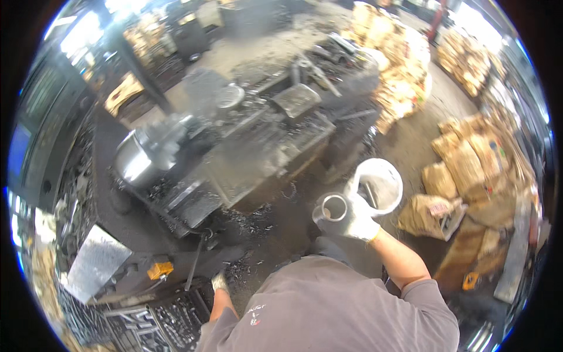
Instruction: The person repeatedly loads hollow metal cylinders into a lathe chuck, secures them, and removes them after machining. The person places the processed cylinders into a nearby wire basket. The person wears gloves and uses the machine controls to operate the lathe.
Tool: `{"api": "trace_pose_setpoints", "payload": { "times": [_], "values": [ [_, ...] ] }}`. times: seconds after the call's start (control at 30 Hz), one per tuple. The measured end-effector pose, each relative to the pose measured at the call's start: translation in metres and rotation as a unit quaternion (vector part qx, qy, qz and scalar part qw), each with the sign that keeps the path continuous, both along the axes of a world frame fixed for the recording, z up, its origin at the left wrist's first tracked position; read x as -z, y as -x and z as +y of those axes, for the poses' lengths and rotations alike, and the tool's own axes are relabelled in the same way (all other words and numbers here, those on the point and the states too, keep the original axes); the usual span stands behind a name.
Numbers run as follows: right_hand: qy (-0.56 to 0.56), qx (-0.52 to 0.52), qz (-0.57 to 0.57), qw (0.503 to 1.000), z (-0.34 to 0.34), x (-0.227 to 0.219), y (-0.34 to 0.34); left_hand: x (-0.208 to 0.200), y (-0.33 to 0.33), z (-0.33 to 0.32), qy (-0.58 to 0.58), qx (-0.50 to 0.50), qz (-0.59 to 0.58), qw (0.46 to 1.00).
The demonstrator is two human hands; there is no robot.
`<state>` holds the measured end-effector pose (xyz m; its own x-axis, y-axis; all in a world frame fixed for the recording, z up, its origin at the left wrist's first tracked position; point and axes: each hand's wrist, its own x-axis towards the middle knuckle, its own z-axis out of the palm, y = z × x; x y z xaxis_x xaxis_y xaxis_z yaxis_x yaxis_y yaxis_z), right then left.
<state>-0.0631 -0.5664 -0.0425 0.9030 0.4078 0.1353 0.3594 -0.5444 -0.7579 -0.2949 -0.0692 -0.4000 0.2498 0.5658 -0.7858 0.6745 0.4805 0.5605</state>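
My right hand (359, 222), in a white glove, grips a short metal sleeve (321, 212) with its round open end facing up. Just behind that hand stands a white bucket (394, 199) with a metal piece (369, 190) inside it. Low beside my body is my left hand (220, 283), gloved too and small in the picture, so its fingers cannot be made out. A metal lever (193, 270) is nearest to it, apart from the glove. Ahead to the left is a lathe with a large shiny chuck (136, 161).
Metal chips cover the lathe bed (246, 164), where a metal tray (297, 100) lies. Stuffed sacks (469, 158) are stacked at the right, with more sacks (399, 64) behind the lathe. A metal plate (97, 261) and an orange block (159, 270) are at left.
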Motion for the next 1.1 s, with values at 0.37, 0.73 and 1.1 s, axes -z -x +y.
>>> {"api": "trace_pose_setpoints", "payload": {
  "times": [0.37,0.73,1.1],
  "values": [
    [-0.050,-0.172,-0.048,0.983,0.120,0.023,-0.231,-0.166,0.008,-0.001,-0.557,-0.289,0.181,0.758],
    [0.025,-0.395,-0.001,0.918,0.118,-0.110,-0.351,-0.144,0.035,0.059,-0.327,-0.392,-0.213,0.833],
    [0.452,-0.464,0.153,0.747,0.409,-0.078,-0.433,-0.154,-0.157,-0.090,-0.242,-0.212,-0.222,0.921]
  ]
}}
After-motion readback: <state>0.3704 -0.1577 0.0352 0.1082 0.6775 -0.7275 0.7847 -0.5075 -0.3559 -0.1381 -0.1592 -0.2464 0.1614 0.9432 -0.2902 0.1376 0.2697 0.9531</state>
